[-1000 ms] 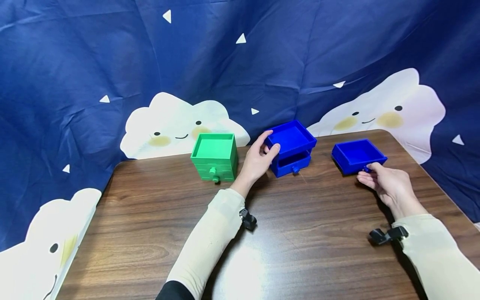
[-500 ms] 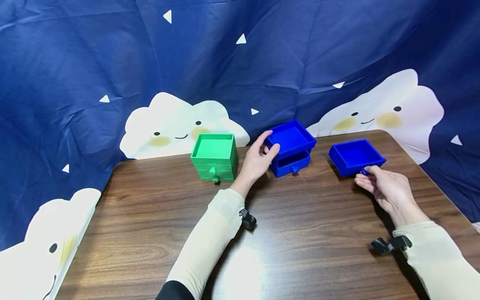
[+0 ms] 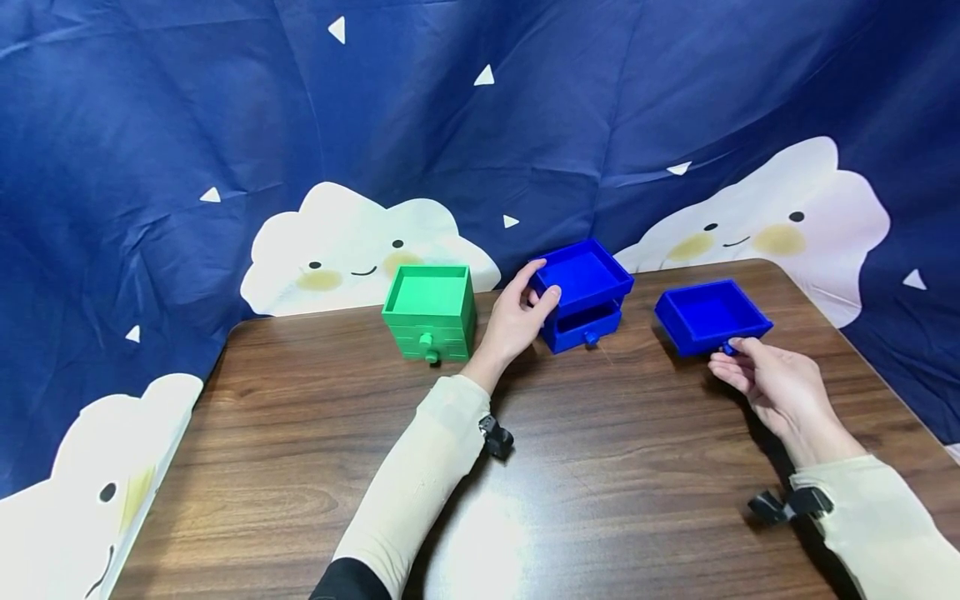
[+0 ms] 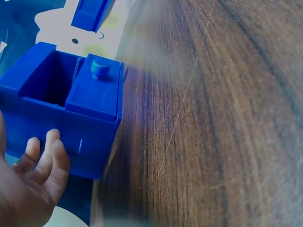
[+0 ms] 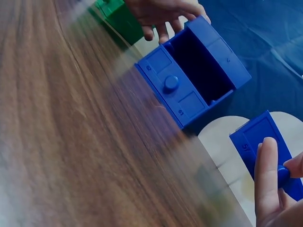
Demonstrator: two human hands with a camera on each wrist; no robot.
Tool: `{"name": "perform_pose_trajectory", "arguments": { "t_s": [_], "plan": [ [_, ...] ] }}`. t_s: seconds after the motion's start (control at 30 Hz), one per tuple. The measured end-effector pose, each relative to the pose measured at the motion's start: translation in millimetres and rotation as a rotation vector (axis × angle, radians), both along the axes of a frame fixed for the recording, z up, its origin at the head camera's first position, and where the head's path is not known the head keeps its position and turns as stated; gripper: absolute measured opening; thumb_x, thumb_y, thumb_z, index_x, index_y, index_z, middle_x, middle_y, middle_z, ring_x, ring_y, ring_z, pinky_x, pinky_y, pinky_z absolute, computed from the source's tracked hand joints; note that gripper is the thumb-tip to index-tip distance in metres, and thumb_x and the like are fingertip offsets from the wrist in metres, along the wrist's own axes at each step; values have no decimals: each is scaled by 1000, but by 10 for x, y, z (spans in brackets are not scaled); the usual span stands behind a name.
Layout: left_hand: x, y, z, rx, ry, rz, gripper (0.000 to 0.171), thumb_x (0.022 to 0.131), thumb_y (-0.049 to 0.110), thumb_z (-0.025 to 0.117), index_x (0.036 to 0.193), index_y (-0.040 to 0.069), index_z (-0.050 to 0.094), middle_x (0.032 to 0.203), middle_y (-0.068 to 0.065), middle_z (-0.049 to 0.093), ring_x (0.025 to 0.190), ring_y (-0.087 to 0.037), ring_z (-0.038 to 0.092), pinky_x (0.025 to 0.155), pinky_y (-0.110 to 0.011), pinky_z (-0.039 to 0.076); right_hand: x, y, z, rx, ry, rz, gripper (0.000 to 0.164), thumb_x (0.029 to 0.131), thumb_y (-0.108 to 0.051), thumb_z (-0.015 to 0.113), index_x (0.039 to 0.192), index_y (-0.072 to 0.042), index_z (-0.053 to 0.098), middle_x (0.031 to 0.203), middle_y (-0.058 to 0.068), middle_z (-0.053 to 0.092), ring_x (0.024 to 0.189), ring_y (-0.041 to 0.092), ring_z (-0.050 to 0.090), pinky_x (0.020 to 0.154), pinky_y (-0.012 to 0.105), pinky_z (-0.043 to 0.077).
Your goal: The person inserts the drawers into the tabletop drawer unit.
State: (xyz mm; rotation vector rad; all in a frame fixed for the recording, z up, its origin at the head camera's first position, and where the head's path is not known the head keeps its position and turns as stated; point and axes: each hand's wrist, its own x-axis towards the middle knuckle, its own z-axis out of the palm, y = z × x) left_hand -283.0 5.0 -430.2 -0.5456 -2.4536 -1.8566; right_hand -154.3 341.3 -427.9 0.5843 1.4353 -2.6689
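A small blue drawer cabinet (image 3: 581, 283) stands near the table's back edge, with a dark open slot above its knobbed lower drawer (image 5: 177, 92). At its left side is my left hand (image 3: 516, 321), thumb and index finger gripping the top rim. The other fingers curl by the side wall in the left wrist view. Over to the right, my right hand (image 3: 783, 383) pinches the round knob (image 5: 282, 175) of a loose blue drawer (image 3: 712, 312) between thumb and fingers. This drawer is hollow, with its opening upward and its knob toward me.
A green drawer cabinet (image 3: 429, 312) with two knobs in front stands left of the blue one. The wooden table (image 3: 315, 433) ends just behind both cabinets, against a dark blue cloth (image 3: 420, 100) printed with clouds.
My right hand has shifted the loose blue drawer slightly left and toward me. My left hand and the blue cabinet have stayed in place.
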Motion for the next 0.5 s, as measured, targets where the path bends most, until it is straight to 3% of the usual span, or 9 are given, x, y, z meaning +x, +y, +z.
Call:
{"name": "perform_pose_trajectory", "arguments": {
  "t_s": [0.5],
  "plan": [
    [1,8,3,0,2,6,56,106,30,69,159,21,54,94,2,49,69,-10,53,66,-18,48,110,-95,-44,38,50,39,41,111,0,50,82,-2,80,77,14,79,68,19,80,69,28,66]
  ]
}}
